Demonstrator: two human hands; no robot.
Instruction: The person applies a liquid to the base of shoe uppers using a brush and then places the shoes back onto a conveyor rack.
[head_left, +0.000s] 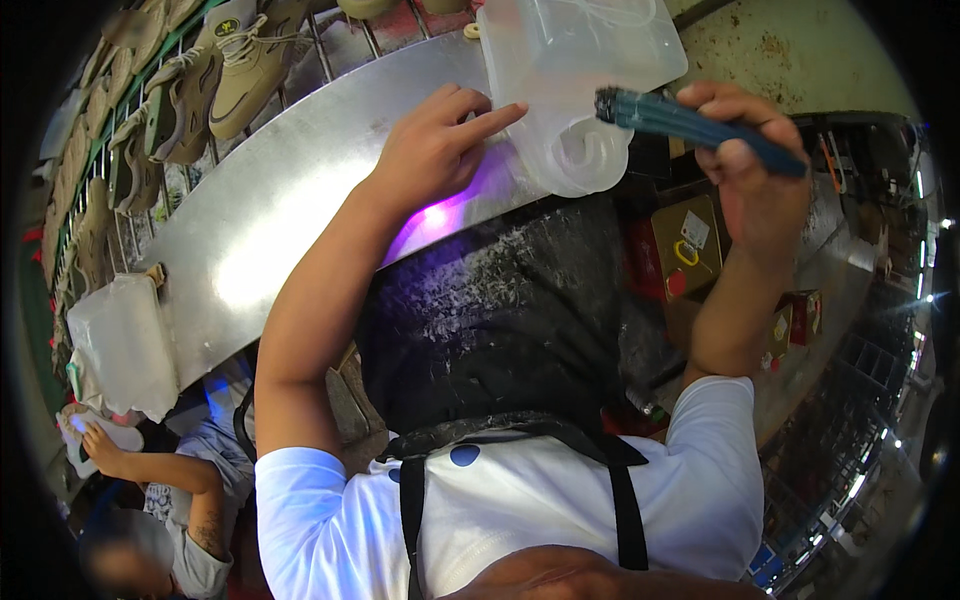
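My right hand [750, 192] is raised at the right, its fingers closed around a long, ridged dark teal brush [670, 115]. The brush's dark, worn-looking tip points left, toward a translucent white plastic container [580, 60]. My left hand [435, 145] is over the shiny metal worktop [290, 215], with the index finger stretched toward the container and the other fingers loosely bent. Nothing shows in that hand. A rounded, cloudy plastic piece with a curled shape inside [585, 155] sits at the container's near side, over the worktop's edge.
Beige shoes [240, 75] stand on a rack [320, 50] beyond the worktop. At the left lies a whitish plastic bag or sheet [125, 345]; below it another person's hand [100, 448] holds a pale item. Boxes [690, 245] stand low at the right, beside my dark apron [490, 320].
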